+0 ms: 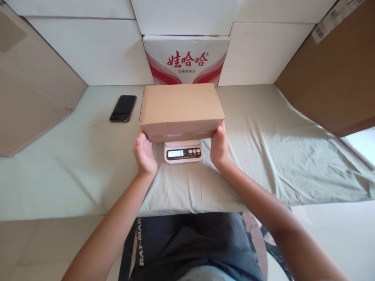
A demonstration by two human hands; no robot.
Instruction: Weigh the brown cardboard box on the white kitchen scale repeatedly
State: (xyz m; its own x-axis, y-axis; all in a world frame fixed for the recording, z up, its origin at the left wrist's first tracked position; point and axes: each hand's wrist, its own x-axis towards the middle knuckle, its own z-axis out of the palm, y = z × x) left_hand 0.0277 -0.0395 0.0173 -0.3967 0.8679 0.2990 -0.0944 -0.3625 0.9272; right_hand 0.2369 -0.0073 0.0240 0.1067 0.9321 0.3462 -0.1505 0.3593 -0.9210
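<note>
Both my hands hold a closed brown cardboard box (181, 103) over a white digital kitchen scale (183, 152). My left hand (144, 154) grips the box's near left lower corner, its fingers partly hidden under the box. At the near right corner, my right hand (219, 146) closes on the box, with most fingers hidden beneath and behind it. The scale's front, with a lit display and several buttons, sticks out below the box and appears to read 0. Its weighing plate is mostly covered from view.
A black smartphone (123, 108) lies left of the box. Behind stands a white and red carton (187, 60) against white panels (88, 50). Large brown cardboard sheets flank the left (32, 86) and right (331, 74). A wrinkled pale green cloth (263, 156) covers the table.
</note>
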